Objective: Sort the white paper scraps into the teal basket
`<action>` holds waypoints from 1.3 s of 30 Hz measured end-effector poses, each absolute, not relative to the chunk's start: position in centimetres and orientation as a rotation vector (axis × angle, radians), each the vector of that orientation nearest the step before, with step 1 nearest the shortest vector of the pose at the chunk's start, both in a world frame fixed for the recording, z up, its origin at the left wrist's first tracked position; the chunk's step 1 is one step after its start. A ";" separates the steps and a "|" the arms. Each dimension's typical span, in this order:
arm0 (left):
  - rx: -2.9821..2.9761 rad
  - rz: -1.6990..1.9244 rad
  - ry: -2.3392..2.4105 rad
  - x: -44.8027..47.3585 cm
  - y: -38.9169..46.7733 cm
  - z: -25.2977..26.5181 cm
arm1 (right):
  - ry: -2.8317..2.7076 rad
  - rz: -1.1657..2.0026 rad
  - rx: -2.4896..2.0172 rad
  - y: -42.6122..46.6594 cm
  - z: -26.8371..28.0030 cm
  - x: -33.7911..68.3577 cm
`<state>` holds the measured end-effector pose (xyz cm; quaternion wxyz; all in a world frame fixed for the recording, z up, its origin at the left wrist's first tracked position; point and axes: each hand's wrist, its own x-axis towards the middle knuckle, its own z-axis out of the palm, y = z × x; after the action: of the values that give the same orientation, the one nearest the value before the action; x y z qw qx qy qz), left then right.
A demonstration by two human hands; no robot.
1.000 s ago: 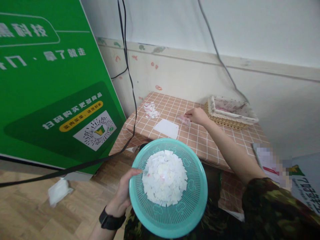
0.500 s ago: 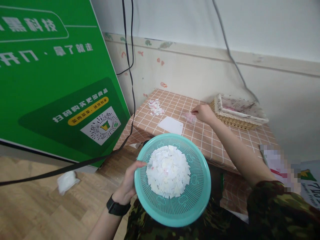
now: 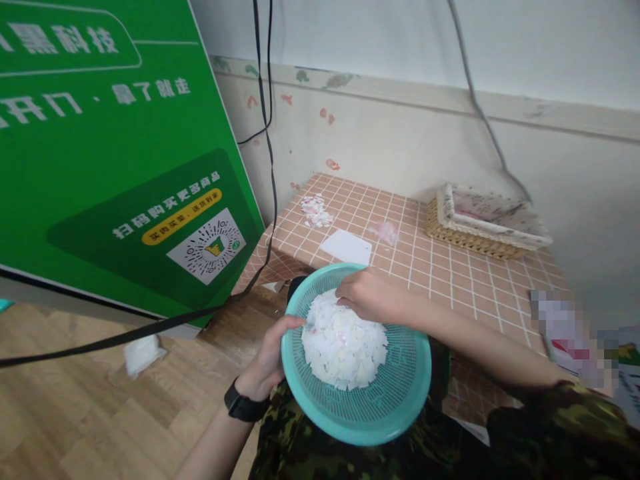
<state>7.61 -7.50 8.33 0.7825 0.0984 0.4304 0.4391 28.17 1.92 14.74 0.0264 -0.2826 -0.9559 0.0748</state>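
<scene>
Head view: a round blue-green plastic basket (image 3: 357, 433), full of tiny holes, is in front of the brown bench with white crossed lines (image 3: 475, 280). Inside sits a heap of small, flat white scraps (image 3: 345, 360). The left hand (image 3: 267, 357) has its grip pinching the basket's edge, thumb inside. The right hand (image 3: 367, 293) curls its fingers at the heap's far side; I can't tell if they pinch anything.

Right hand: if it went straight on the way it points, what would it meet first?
Probably the white scraps heaped in the teal basket; the right hand may be touching them.
</scene>
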 end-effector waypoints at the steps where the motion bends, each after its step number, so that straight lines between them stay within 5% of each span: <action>1: 0.215 0.943 0.929 7.7 -7.5 8.4 | -2.979 0.194 -0.885 1.5 14.1 27.6; 9: 0.187 0.959 0.912 8.0 -7.6 8.6 | -3.048 0.040 -0.823 2.3 12.1 27.6; 20: 0.193 0.954 0.910 7.7 -7.3 8.2 | -2.993 0.385 -0.830 2.9 13.8 28.5; 39: 0.179 0.952 0.881 7.5 -7.1 8.0 | -2.995 0.493 -0.754 2.8 14.9 28.6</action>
<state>7.50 -7.13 8.05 0.7933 0.0833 0.4096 0.4427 28.60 2.82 14.88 0.0068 -0.2411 -0.9576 0.1576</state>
